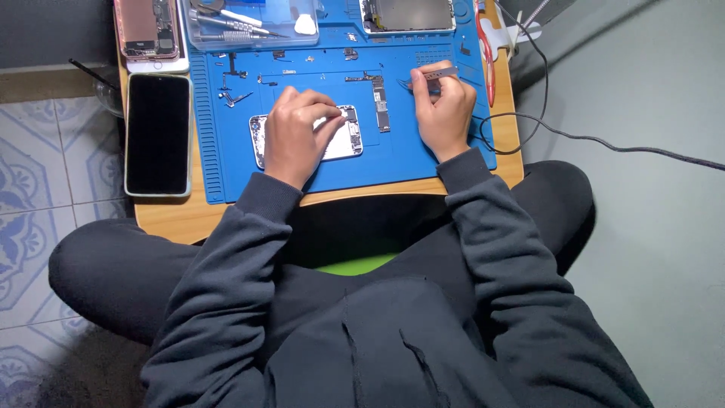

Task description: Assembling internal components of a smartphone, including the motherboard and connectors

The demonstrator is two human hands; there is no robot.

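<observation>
A: Starting at the left, what lies beside the mat?

B: A black phone (pixel 157 134), screen up, on the wooden board (pixel 170 219), and above it an opened phone (pixel 148 29) with its insides showing. They look set aside there to leave the blue mat (pixel 393 155) for the work.

A: And the left hand (pixel 296 136)?

B: It rests flat on the phone shell (pixel 343 143) in the middle of the mat, fingers curled down over it and pressing, which seems meant to keep the shell from sliding. It is closed down onto the shell rather than gripping around it.

A: How does that shell look?

B: Open, pale and silvery inside, lying flat, partly hidden under the fingers.

A: Further right?

B: A narrow circuit board (pixel 381 106) lies apart from the shell, with small screws and parts (pixel 234 79) spread along the mat's upper area, probably so each stays findable. Then the right hand (pixel 444 109), pinched shut on a pair of tweezers (pixel 432 75), their tips pointing left, towards the circuit board. A dark cable (pixel 529 128) loops off past the board's right edge.
</observation>
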